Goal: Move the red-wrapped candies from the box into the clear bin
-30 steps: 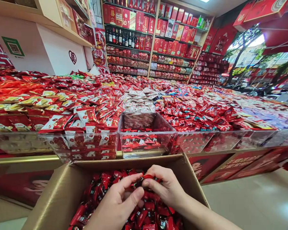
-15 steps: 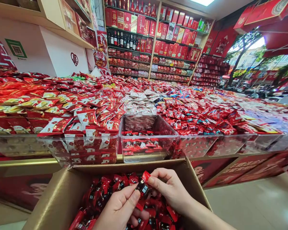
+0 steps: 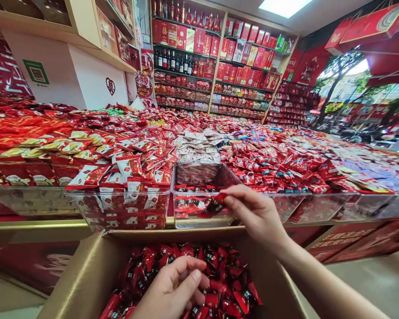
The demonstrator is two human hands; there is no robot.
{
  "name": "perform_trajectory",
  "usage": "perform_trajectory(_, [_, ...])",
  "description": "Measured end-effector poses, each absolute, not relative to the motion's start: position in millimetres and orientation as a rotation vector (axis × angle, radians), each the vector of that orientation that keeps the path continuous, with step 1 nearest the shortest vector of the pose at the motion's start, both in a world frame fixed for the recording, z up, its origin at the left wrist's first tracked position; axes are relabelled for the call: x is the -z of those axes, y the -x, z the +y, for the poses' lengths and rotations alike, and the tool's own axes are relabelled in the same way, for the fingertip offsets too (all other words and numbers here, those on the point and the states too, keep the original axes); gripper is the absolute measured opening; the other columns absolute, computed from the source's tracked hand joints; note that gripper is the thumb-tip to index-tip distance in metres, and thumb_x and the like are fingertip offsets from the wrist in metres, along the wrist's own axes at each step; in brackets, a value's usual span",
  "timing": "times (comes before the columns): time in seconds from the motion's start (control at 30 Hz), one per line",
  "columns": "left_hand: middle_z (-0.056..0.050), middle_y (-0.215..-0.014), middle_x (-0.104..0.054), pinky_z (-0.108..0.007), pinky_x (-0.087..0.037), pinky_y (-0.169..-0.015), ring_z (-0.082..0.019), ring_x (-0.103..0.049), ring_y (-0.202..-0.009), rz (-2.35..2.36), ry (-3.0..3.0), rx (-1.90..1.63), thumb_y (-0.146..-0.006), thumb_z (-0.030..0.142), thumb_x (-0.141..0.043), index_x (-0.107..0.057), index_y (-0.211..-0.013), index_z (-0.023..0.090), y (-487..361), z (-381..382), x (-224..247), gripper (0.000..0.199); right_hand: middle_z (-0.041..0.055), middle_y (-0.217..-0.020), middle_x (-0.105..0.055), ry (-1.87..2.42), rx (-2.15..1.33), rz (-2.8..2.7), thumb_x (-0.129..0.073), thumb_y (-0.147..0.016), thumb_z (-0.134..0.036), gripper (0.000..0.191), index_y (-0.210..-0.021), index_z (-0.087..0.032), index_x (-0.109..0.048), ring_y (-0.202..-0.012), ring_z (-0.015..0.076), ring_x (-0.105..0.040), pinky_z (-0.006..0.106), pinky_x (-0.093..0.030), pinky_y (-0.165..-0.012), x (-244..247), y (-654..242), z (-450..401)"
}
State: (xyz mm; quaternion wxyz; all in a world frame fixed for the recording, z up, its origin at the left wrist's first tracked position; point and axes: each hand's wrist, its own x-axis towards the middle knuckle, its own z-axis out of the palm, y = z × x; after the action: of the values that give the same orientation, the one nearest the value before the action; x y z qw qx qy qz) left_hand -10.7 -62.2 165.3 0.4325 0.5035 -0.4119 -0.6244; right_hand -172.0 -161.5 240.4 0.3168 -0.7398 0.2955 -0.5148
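My right hand [image 3: 257, 212] pinches a wrapped candy [image 3: 214, 206], red and black and smeared by motion, by one end. It hangs in front of the clear plastic bin [image 3: 202, 221], above the far edge of the cardboard box [image 3: 76, 274]. Inside that bin lie several rows of similar red and black candies [image 3: 189, 206]. Over the box, my left hand [image 3: 176, 285] has its fingers loosely curled and apart, with nothing seen in them. Beneath it spreads a heap of red and black wrapped candies [image 3: 226, 270].
A bin of red and white packets [image 3: 129, 204] stands left of the clear bin. To the right, more bins hold red wrapped sweets [image 3: 279, 164]. White packets [image 3: 199, 144] are piled behind. Shelves [image 3: 216, 57] with bottles and red boxes line the back wall.
My right hand has carried the candy up and forward from the box toward the clear bin. My left hand has let go of it and stays over the box. The view has shifted slightly.
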Motion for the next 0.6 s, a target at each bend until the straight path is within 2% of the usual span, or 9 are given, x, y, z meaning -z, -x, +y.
perform_trajectory(0.07, [-0.003, -0.072, -0.062, -0.025, -0.038, -0.056, -0.013, -0.054, -0.060, -1.081, -1.264, 1.584, -0.068, 0.038, -0.057, -0.056, -0.084, 0.014, 12, -60, -164, 0.028, 0.0010, -0.076, -0.060, 2.019, 1.458, 0.813, -0.054, -0.076, -0.026, 0.013, -0.085, -0.020, -0.061, -0.067, 0.0104, -0.053, 0.023, -0.043, -0.059, -258, 168, -181])
perform_trajectory(0.13, [-0.002, -0.070, -0.060, -0.027, -0.039, -0.061, -0.012, -0.053, -0.060, -1.131, -1.258, 1.603, -0.067, 0.036, -0.057, -0.056, -0.083, 0.014, 14, -59, -163, 0.027, 0.0011, -0.070, -0.060, 2.073, 1.414, 0.876, -0.054, -0.075, -0.029, 0.016, -0.083, -0.017, -0.062, -0.060, 0.0096, -0.052, 0.023, -0.042, -0.054, -273, 160, -200])
perform_trajectory(0.27, [-0.002, -0.070, -0.058, -0.026, -0.037, -0.059, -0.012, -0.050, -0.058, -1.233, -1.313, 1.611, -0.068, 0.033, -0.053, -0.055, -0.084, 0.014, 14, -58, -162, 0.025, 0.0009, -0.063, -0.060, 2.170, 0.859, 0.889, -0.055, -0.073, -0.027, 0.016, -0.077, -0.013, -0.062, -0.052, 0.0079, -0.051, 0.021, -0.041, -0.049, -281, 136, -234])
perform_trajectory(0.4, [-0.002, -0.071, -0.056, -0.026, -0.036, -0.058, -0.012, -0.048, -0.057, -1.324, -1.353, 1.600, -0.068, 0.031, -0.050, -0.054, -0.085, 0.015, 12, -59, -160, 0.024, -0.0018, -0.059, -0.060, 2.107, 0.247, 0.811, -0.063, -0.064, -0.020, 0.009, -0.071, -0.013, -0.063, -0.050, 0.0060, -0.050, 0.019, -0.040, -0.050, -269, 113, -261])
perform_trajectory(0.6, [0.002, -0.061, -0.049, -0.023, -0.033, -0.054, -0.012, -0.043, -0.056, -1.556, -1.477, 1.508, -0.070, 0.029, -0.047, -0.056, -0.086, 0.015, 10, -61, -156, 0.024, -0.0031, -0.052, -0.060, 1.874, -0.182, 0.861, -0.074, -0.050, -0.025, 0.020, -0.062, -0.015, -0.062, -0.052, 0.0095, -0.056, 0.023, -0.046, -0.054, -252, 91, -276])
